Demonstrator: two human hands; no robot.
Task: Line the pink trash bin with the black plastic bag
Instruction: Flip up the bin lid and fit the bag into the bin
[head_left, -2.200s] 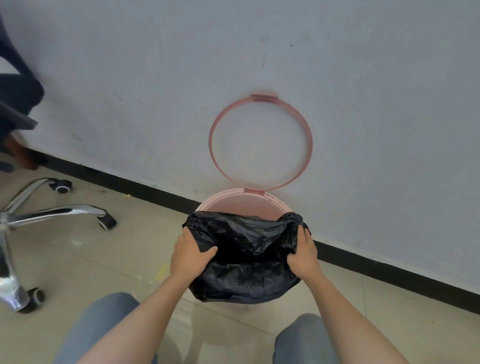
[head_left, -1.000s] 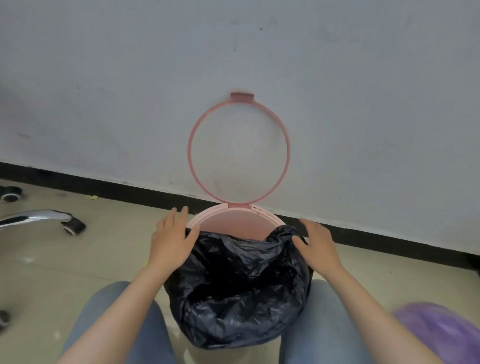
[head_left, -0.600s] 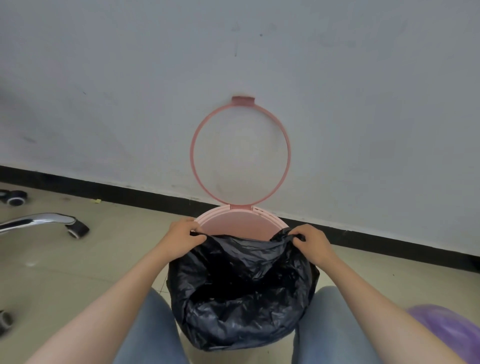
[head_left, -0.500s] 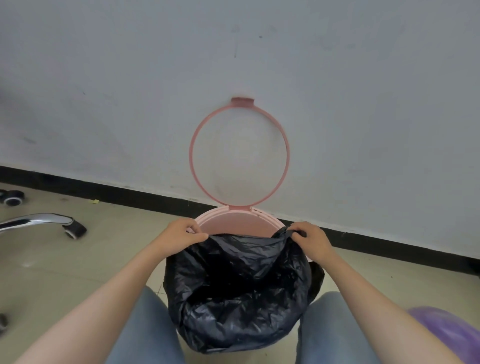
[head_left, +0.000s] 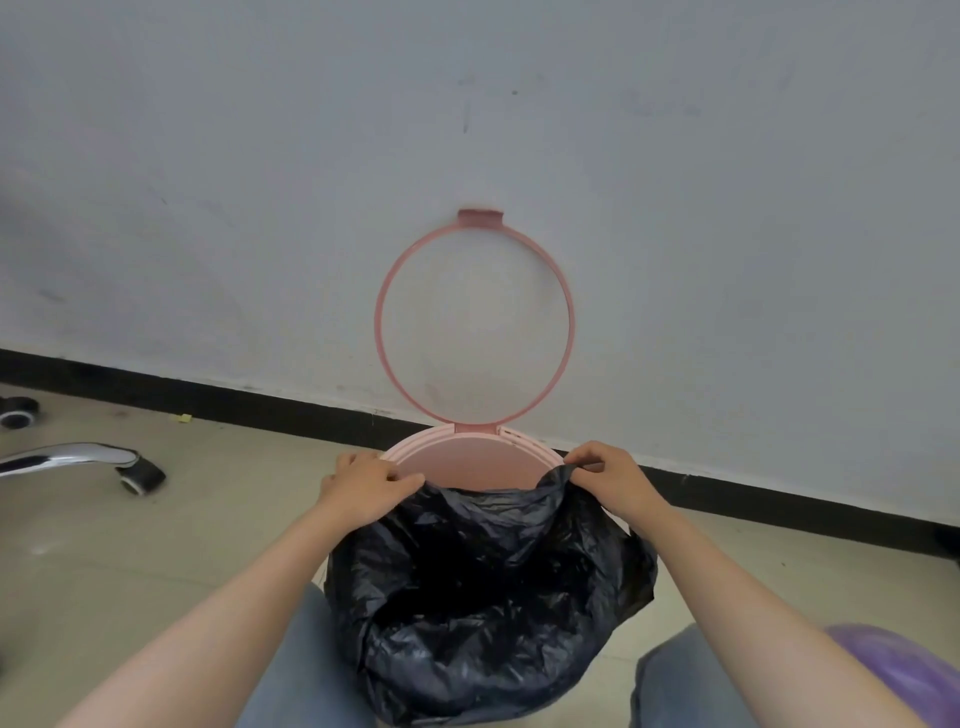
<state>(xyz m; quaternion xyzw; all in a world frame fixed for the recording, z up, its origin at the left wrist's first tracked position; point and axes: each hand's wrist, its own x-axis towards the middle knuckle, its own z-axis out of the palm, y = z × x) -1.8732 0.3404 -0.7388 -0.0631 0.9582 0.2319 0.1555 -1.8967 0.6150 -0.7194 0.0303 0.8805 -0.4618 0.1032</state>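
**Stretching the bag mouth toward the back rim**

Starting at six o'clock, two knees in blue denim frame the bottom edge, and a purple rounded object (head_left: 893, 670) creeps in at five o'clock, cut off and too blurred to name. Between the knees sits the crinkled black plastic bag (head_left: 483, 587), its near half already draped over the front of the round pink plastic trash bin (head_left: 470, 460), mouth gaping dark in the middle. Up at ten o'clock on the bin, the left hand (head_left: 363, 486) is curled tight, pinching the bag's edge; across at two o'clock the right hand (head_left: 610, 478) pinches the opposite edge between thumb and fingers. Both grips are closed on plastic.

My read: the front is hooked, the back is not. The far arc of the rim at twelve o'clock lies bare, pink inside wall showing. Next call looks like drawing both pinched edges away and down over that back rim, gently, since thin film can tear.

Beyond, the pink hoop-shaped retaining ring (head_left: 475, 317) stands flipped upright against the pale grey wall (head_left: 260, 182), hinged at the bin's back. Far off at nine o'clock, a chrome chair leg with a black castor (head_left: 98, 460) lies on the floor.

The bin's body is hidden beneath the bag; how deep the bag hangs inside cannot be told.
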